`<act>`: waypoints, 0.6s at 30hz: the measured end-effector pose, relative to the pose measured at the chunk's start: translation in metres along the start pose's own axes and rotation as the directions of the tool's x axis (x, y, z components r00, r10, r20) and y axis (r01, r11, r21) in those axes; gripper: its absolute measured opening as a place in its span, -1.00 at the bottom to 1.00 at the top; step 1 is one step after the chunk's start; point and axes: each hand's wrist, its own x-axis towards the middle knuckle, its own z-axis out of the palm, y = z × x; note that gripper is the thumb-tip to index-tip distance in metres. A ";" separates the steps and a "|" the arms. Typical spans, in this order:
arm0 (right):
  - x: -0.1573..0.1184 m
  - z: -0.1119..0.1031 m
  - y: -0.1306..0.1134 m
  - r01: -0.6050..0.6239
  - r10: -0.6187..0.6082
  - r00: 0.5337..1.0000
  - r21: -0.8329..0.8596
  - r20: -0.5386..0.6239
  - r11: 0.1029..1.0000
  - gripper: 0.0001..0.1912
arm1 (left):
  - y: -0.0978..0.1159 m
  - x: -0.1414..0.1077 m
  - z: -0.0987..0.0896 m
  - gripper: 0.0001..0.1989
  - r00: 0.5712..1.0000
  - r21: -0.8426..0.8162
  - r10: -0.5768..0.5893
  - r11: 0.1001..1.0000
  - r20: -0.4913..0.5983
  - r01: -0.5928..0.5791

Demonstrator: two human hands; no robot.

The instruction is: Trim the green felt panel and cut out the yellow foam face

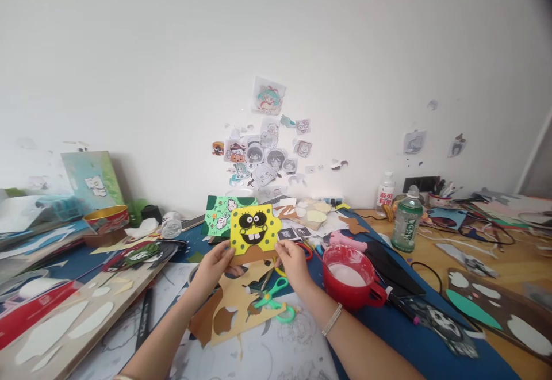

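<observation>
A yellow cartoon-face cutout (254,230) with green spots, round eyes and a toothy grin is held upright in front of me. My left hand (218,262) pinches its lower left corner. At its lower right edge my right hand (291,256) pinches it too. Brown paper shows along the cutout's bottom edge. Below the hands, green-handled scissors (271,299) lie on tan paper with holes cut out (241,299). Just behind the cutout on the left is a green card (218,219) with small drawings.
A red cup (349,273) with whitish contents stands right of my right hand. Farther right are a green-labelled bottle (406,222) and a brown board (495,305) with white shapes. A beige board (86,317) lies left. Drawings (268,97) hang on the wall.
</observation>
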 end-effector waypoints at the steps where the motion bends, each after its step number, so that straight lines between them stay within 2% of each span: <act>1: 0.000 0.000 0.000 0.001 -0.001 1.000 0.002 0.006 1.000 -0.77 | -0.001 0.001 -0.001 -0.53 1.000 0.002 -0.009 1.000 -0.004 0.009; 5: 0.004 0.001 0.002 0.011 -0.012 0.998 0.012 0.068 1.000 -0.66 | -0.004 0.005 -0.004 -0.54 0.999 0.003 -0.044 0.999 -0.027 0.044; 10: 0.002 0.003 -0.001 0.022 -0.021 0.995 -0.009 0.102 1.000 -0.70 | -0.002 0.006 -0.002 -0.51 0.998 0.000 -0.051 0.999 -0.026 0.051; 18: -0.003 0.003 -0.010 0.046 -0.022 0.995 -0.235 0.101 0.971 -0.74 | -0.003 0.005 -0.004 -0.42 0.998 -0.011 -0.051 0.999 -0.027 0.051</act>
